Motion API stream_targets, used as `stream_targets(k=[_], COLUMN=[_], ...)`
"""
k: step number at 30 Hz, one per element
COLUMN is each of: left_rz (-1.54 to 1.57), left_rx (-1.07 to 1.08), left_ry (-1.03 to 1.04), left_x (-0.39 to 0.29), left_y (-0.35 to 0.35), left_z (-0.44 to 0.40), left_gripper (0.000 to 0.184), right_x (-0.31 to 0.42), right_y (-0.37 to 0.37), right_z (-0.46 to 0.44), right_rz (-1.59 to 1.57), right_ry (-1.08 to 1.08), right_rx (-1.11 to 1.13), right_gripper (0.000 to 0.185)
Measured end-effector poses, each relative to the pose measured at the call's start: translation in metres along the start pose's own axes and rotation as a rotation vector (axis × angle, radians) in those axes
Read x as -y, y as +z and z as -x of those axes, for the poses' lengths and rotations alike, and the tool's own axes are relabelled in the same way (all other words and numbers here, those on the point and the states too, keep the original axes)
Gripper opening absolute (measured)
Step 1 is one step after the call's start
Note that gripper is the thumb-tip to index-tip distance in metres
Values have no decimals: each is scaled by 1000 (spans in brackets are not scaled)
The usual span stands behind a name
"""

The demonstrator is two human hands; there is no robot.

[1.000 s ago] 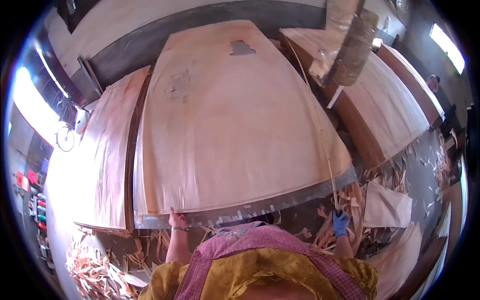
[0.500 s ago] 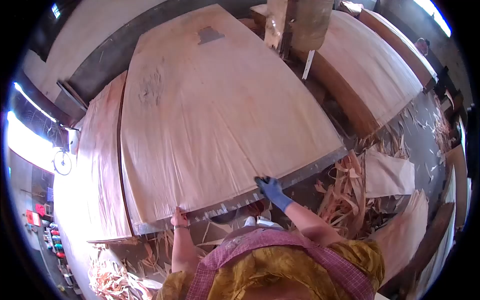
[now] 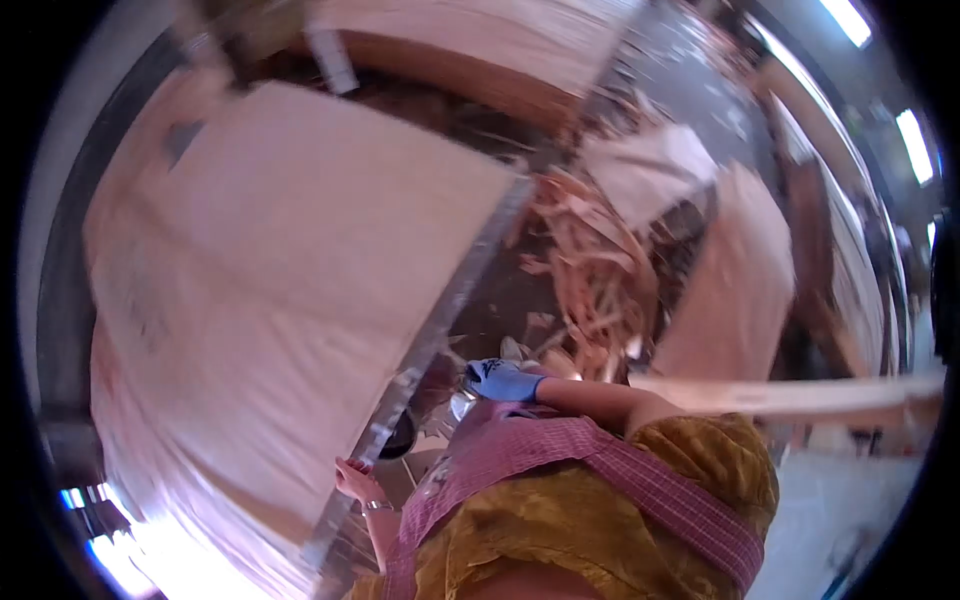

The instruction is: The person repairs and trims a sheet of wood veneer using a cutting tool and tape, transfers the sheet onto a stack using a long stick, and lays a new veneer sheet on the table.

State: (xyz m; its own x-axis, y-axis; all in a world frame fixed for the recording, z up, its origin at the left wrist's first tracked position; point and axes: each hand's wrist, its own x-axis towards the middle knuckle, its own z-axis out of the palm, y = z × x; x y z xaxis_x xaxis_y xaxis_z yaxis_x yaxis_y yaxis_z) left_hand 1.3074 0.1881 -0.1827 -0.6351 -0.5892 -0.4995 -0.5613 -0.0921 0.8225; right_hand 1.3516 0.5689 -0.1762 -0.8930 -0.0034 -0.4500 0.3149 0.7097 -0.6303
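Note:
A broad sheet of pale wood veneer [image 3: 300, 240] lies over a bench with a grey metal edge strip [image 3: 455, 300]. My left hand [image 3: 357, 480], bare with a band at the wrist, is at this edge near the sheet's lower corner; its fingers look bent, and what they hold, if anything, is too small to make out. My right hand [image 3: 500, 380], in a blue glove with dark fingertips, is in front of my apron, off the sheet. Its fingers are blurred, and nothing held shows clearly.
Torn veneer strips [image 3: 590, 260] heap on the floor beyond the bench edge. Loose veneer pieces [image 3: 735, 280] lie to the right, near a long pale board [image 3: 800, 392]. Another veneer stack [image 3: 480, 45] stands at the top. A dark round object [image 3: 400, 435] sits below the edge.
The view has swung to the right. My right hand went from the far right to the sheet's front edge, then back to my apron. My left hand stays by the edge.

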Motion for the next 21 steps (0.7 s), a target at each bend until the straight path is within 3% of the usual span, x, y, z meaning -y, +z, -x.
stream_targets(k=[2, 3, 6, 8, 11, 14, 16, 18, 21], left_rz=[-6, -5, -176, -288, -551, -423, -489, -564, -692], left_rx=[125, 237, 540, 618, 562, 716, 728, 758, 746], left_ry=[202, 183, 463, 893, 1150, 1005, 1087, 1095, 1065], left_x=[-12, -26, -78, -79, -104, -77, -72, -72, -88], left_y=[42, 75, 182, 257, 368, 463, 513, 555, 597], left_z=[7, 12, 59, 55, 133, 160, 187, 215, 240], left_gripper=[32, 24, 15, 18, 28, 32, 33, 33, 33], right_x=[-43, -78, -100, -137, -201, -269, -322, -375, -422], right_y=[-5, 8, -37, -51, -94, -146, -176, -205, -265], right_z=[13, 21, 43, 39, 37, 51, 53, 57, 66], right_rz=[-28, -53, -103, -108, -184, -272, -418, -316, -265], right_ry=[48, 62, 201, 220, 223, 271, 304, 431, 559], right_rx=[71, 74, 70, -47, -131, -253, -441, -333, -359], right_gripper=[44, 46, 41, 43, 40, 36, 39, 36, 33])
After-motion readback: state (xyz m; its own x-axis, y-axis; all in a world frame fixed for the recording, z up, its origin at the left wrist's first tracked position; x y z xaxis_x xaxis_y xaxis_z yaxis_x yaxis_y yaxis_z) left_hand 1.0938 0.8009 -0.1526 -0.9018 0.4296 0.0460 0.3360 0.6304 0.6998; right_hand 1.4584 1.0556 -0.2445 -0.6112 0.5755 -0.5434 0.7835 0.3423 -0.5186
